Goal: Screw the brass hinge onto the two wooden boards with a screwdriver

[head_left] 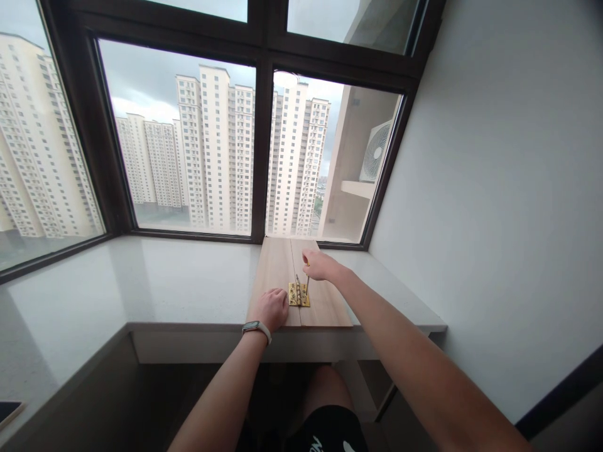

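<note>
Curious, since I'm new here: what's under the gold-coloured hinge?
Two wooden boards, side by side, show around the hinge; their surface directly beneath it is hidden.

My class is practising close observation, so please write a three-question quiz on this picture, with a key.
1. What does the screwdriver in the right hand point down at?
A) the window frame
B) the gold-coloured hinge
C) the air-conditioner unit
2. True or false: a fitness band is worn on the left wrist.
3. Where does the left hand rest?

Key
1. B
2. True
3. On the left one of two wooden boards, beside the hinge
</note>
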A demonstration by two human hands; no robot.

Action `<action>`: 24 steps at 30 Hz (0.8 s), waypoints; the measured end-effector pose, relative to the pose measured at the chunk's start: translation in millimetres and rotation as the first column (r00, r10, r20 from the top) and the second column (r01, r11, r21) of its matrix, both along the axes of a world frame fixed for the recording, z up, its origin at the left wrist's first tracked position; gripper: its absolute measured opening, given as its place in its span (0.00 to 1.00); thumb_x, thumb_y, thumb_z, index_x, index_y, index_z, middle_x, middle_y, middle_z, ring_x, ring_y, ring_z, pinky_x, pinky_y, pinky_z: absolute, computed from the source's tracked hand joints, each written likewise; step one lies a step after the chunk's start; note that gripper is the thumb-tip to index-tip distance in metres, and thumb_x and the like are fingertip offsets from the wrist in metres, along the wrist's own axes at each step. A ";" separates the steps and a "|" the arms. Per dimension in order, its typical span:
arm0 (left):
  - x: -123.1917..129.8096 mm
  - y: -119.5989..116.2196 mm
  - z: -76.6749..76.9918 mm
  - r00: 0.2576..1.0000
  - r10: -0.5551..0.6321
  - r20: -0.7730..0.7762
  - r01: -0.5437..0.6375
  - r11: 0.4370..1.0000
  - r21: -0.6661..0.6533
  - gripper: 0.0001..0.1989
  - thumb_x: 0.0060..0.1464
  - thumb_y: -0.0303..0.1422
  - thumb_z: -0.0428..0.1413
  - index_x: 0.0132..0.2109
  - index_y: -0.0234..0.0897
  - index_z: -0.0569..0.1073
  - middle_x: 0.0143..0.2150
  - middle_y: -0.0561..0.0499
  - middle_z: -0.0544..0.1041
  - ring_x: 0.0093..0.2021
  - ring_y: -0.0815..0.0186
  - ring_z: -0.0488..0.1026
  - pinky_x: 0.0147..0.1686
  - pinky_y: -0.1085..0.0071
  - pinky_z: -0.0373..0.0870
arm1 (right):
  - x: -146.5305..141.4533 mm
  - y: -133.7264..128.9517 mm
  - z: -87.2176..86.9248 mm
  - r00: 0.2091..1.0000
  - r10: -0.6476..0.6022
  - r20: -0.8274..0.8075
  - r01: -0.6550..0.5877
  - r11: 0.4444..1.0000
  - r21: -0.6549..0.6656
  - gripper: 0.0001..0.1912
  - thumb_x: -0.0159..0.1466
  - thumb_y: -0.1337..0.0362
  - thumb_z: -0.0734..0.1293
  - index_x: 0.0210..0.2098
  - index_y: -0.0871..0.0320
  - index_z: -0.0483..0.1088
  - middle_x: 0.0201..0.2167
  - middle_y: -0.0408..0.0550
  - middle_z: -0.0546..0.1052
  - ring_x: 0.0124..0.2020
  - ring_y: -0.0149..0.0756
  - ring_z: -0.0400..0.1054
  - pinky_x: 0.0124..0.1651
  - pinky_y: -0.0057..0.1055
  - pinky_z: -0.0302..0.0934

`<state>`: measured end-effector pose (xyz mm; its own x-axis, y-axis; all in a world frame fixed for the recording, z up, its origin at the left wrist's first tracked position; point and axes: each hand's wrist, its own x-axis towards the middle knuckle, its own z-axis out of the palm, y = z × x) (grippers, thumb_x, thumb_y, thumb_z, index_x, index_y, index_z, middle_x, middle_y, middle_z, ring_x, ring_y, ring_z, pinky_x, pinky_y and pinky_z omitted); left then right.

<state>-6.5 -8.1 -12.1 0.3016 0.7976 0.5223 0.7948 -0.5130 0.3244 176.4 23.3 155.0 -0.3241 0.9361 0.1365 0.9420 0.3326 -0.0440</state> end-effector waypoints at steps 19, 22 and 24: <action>-0.9 -2.1 2.0 1.000 -0.006 0.019 0.006 1.000 -0.025 0.13 0.69 0.34 0.46 0.38 0.40 0.73 0.41 0.46 0.79 0.44 0.60 0.74 0.46 0.64 0.66 | -6.9 -5.4 5.2 0.993 -0.065 0.099 0.062 0.998 0.032 0.11 0.68 0.52 0.64 0.38 0.53 0.71 0.42 0.50 0.79 0.44 0.42 0.72 0.39 0.32 0.59; -1.0 -1.4 0.9 1.000 -0.006 0.013 0.006 1.000 -0.016 0.13 0.68 0.33 0.47 0.37 0.40 0.73 0.41 0.46 0.79 0.45 0.60 0.74 0.46 0.64 0.66 | -5.2 -4.7 4.6 0.998 -0.025 0.056 0.024 1.000 0.013 0.07 0.68 0.57 0.64 0.39 0.54 0.69 0.45 0.51 0.78 0.42 0.40 0.71 0.38 0.31 0.59; -1.2 -0.7 0.2 1.000 -0.008 0.011 0.008 1.000 -0.008 0.13 0.68 0.34 0.47 0.37 0.40 0.73 0.41 0.46 0.78 0.45 0.60 0.74 0.46 0.65 0.66 | -2.9 -4.0 4.8 1.000 0.027 -0.008 -0.027 0.999 -0.023 0.04 0.66 0.62 0.64 0.39 0.55 0.68 0.46 0.51 0.77 0.41 0.38 0.71 0.37 0.30 0.59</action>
